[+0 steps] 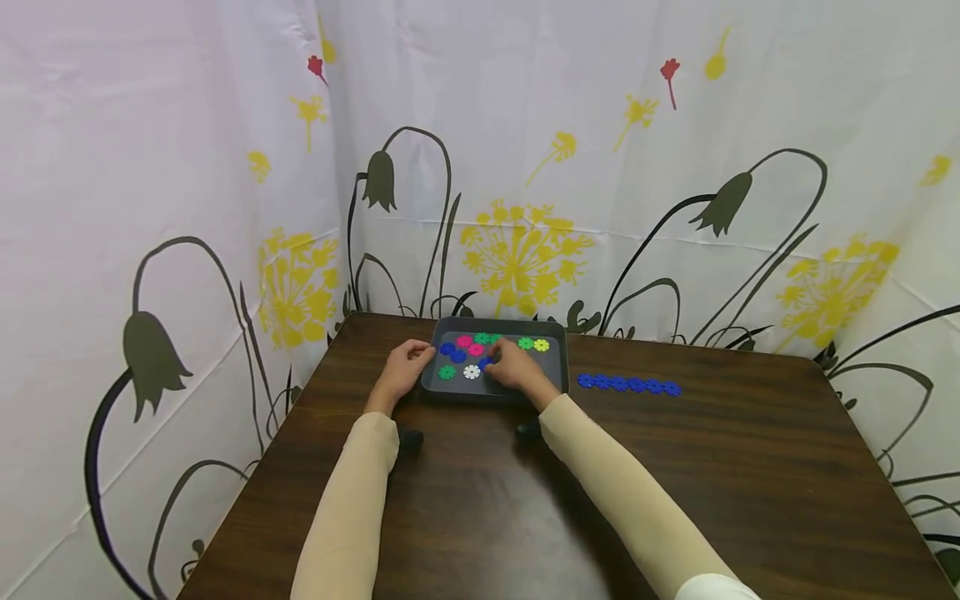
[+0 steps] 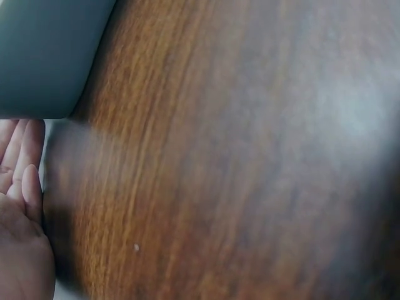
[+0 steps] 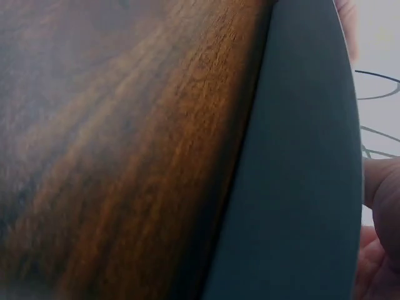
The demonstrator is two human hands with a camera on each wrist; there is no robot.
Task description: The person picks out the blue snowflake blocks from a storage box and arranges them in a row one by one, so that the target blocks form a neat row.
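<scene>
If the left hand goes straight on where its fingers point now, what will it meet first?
Most likely the dark grey rectangular tray, at its left rim; the left hand may already touch it.

Looks like a curtained-off nook around a dark wood-grained table (image 1: 750,467). Shows white fabric curtains (image 1: 480,75) behind the table and along both its sides, printed with yellow dandelion-like heads (image 1: 514,271) and drooping grey-green bellflowers (image 1: 380,179). Could belong to a home or a studio; impossible to tell which.
</scene>
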